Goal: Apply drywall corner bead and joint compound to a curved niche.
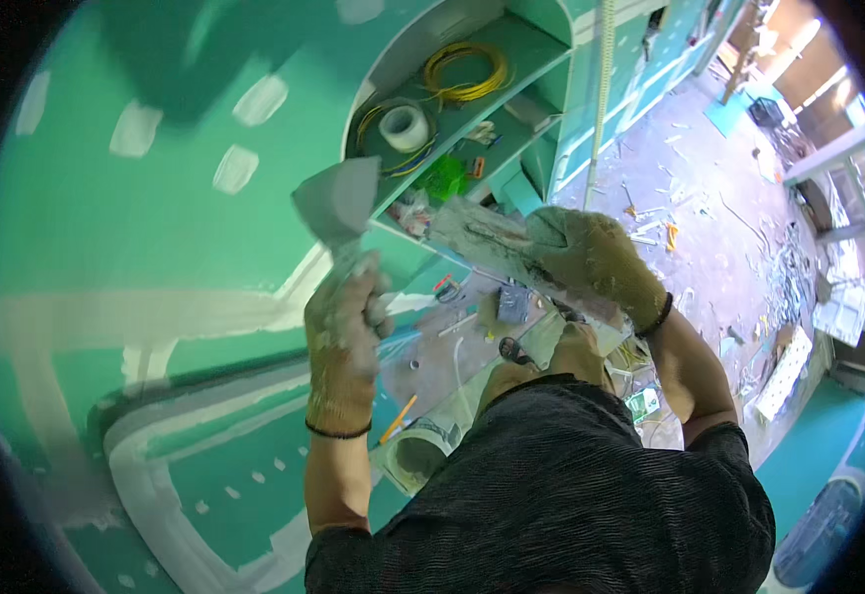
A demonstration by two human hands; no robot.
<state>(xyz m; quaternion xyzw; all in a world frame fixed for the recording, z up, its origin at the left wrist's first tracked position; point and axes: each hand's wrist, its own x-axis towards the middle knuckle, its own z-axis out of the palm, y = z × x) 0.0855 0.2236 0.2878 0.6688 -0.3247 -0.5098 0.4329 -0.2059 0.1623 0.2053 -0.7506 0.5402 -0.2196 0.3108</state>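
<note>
My left hand (pixel 343 312), in a putty-smeared glove, grips an upright putty knife, its broad blade (pixel 338 198) raised before the green wall (pixel 185 228) with its pale filler patches. To the right, my gloved right hand (pixel 601 262) is closed on a long flat plaster-crusted tool (pixel 497 247), either a board or a wide blade. An arched niche behind the tools has shelves (pixel 511 54) with a yellow cable coil (pixel 464 69), a white roll (pixel 404 128) and a green bag (pixel 446 176).
Debris-strewn floor (pixel 700 198) runs off to the right, with a black crate (pixel 767 112) far back and white panels (pixel 838 307) near the window side. A bucket (pixel 417 450) and small tools (pixel 447 292) lie below me. A recessed wall opening (pixel 214 485) shows at lower left.
</note>
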